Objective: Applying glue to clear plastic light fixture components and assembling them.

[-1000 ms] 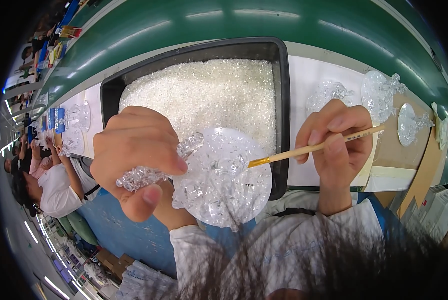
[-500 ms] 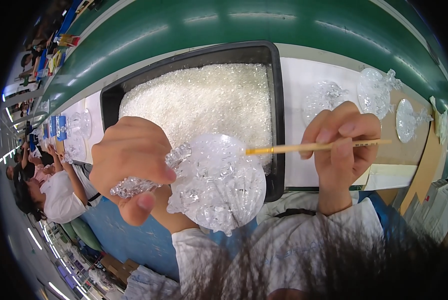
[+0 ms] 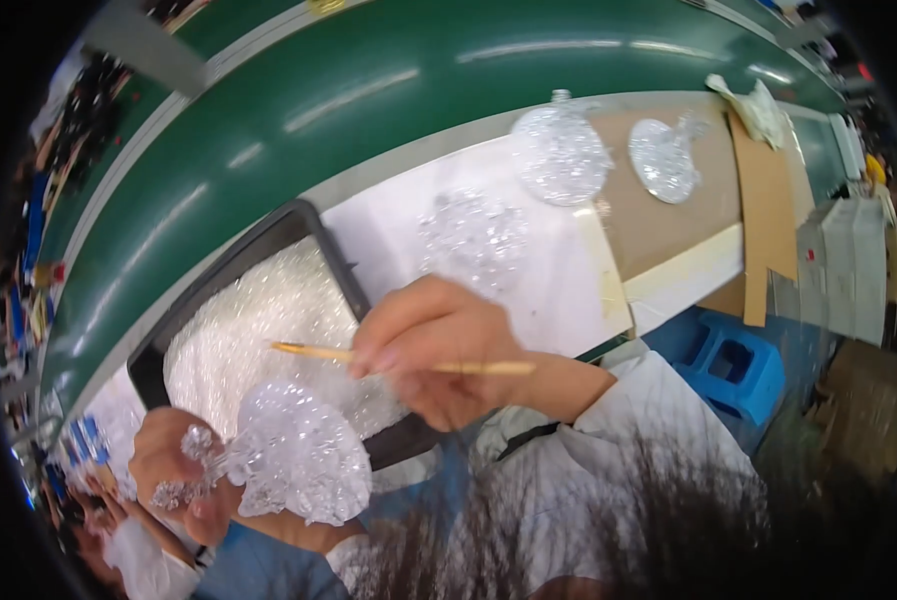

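My left hand [image 3: 168,465] is closed around the narrow, knobbly end of a clear plastic ornament [image 3: 303,455]. Its round, glittery disc faces up beside my fingers, at the near side of the black tray [image 3: 323,235]. A slim paintbrush [image 3: 313,351] with a pale wooden handle is pinched in my right hand [image 3: 443,350]. The brush's yellowish tip points left, above the heap of clear glittering granules [image 3: 238,320] in the tray, and looks apart from the ornament. My right hand is slightly blurred.
Right of the tray, similar clear ornaments lie on white paper [image 3: 558,270] and brown cardboard [image 3: 668,225]. A cardboard strip [image 3: 763,220] and crumpled cloth [image 3: 753,108] lie beyond. A green surface [image 3: 388,110] runs behind. A blue stool [image 3: 733,365] stands right; another person's sleeve [image 3: 143,560] shows lower left.
The view has swung to the right, so the tray appears farther left and tilted. The brush tip has gone from the disc's edge to above the granules. Both hands keep their holds.
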Demonstrator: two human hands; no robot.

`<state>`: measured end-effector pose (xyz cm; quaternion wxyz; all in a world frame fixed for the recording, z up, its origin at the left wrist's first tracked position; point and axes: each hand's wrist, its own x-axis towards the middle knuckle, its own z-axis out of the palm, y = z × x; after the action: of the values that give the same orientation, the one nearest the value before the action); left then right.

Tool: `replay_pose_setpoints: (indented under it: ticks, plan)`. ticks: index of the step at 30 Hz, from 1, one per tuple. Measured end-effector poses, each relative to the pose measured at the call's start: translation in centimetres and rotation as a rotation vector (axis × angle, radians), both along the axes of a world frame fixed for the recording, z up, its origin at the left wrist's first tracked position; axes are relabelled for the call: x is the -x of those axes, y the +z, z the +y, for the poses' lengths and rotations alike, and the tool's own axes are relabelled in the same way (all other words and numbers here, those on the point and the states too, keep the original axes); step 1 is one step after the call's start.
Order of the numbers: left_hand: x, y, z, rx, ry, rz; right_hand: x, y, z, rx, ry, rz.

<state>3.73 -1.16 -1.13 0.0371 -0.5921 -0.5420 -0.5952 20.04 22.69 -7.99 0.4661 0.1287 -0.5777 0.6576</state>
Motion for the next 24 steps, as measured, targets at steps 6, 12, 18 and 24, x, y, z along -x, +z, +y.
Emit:
replay_pose_setpoints:
  ticks: [6, 12, 18, 24]
  plan:
    - [-0.1, -2.3, -1.5, -0.022, 0.262, -0.191, -1.1, 1.3, 0.9, -0.193, -0.071, 0.027]
    - [1.1, -1.1, -4.0, 0.223, 0.190, -0.360, -5.3, -2.5, -2.3, -1.548, -1.716, 0.070]
    - [2.8, 0.5, -5.2, 0.304, 0.271, -0.310, -10.3, -4.9, 1.3, -1.881, -1.874, -0.134]
    - [4.1, 2.4, -5.0, 0.381, 0.379, -0.266, -15.0, -6.4, 12.6, -1.116, -0.660, -0.178]
